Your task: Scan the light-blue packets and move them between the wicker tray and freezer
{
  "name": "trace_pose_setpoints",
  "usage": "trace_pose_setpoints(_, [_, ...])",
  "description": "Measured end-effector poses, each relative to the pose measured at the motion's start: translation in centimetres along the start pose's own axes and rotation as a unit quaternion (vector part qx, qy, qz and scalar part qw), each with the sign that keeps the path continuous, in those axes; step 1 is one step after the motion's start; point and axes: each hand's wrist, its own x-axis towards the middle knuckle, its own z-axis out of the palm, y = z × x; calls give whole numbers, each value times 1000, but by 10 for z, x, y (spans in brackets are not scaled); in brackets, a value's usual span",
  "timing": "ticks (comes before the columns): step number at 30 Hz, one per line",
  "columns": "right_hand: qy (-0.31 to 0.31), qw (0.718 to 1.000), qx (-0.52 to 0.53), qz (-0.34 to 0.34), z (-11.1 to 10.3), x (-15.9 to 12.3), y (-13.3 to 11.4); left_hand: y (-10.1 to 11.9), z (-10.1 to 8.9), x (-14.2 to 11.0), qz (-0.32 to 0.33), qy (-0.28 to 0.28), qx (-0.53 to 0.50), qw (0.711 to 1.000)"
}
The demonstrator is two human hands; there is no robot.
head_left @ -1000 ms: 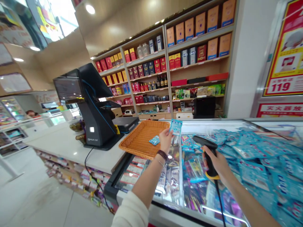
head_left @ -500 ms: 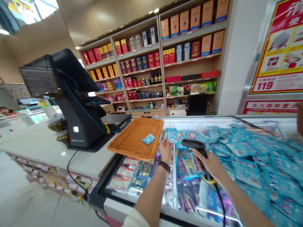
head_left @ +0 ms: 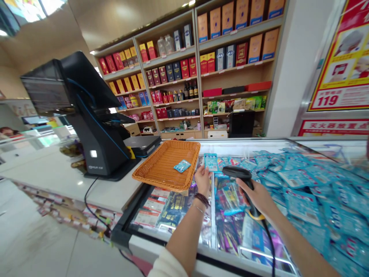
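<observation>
My left hand (head_left: 203, 181), a beaded bracelet at its wrist, is closed on the lower edge of a small blue packet (head_left: 211, 162), which it holds up over the glass counter. Wrapped round the handle of a black barcode scanner (head_left: 240, 172) is my right hand (head_left: 253, 198). The scanner's head points left, toward the packet. Left of my hands lies an orange wicker basket (head_left: 157, 163) with one blue packet (head_left: 182, 166) in it. A large heap of similar blue packets (head_left: 302, 200) spreads over the counter on the right.
A black point-of-sale terminal (head_left: 95, 127) stands on the white counter (head_left: 54, 173) at the left. Under the glass lie several colourful packages (head_left: 173, 207). The scanner's cord (head_left: 270, 246) hangs toward the front. Shelves (head_left: 173, 86) of boxes and bottles line the back wall.
The view has shifted slightly. Both hands keep their hold on the packet and the scanner, with hardly any movement between them.
</observation>
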Motion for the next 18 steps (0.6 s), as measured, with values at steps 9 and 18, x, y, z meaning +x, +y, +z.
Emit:
trace_pose_setpoints(9, [92,991,95,-22,-30,9,5,-4,17,-4,-19,-123,64,990])
trace_pose_setpoints(18, [228,966,120,-32,-90,1,27,-35,102,-4,-60,-170,37,983])
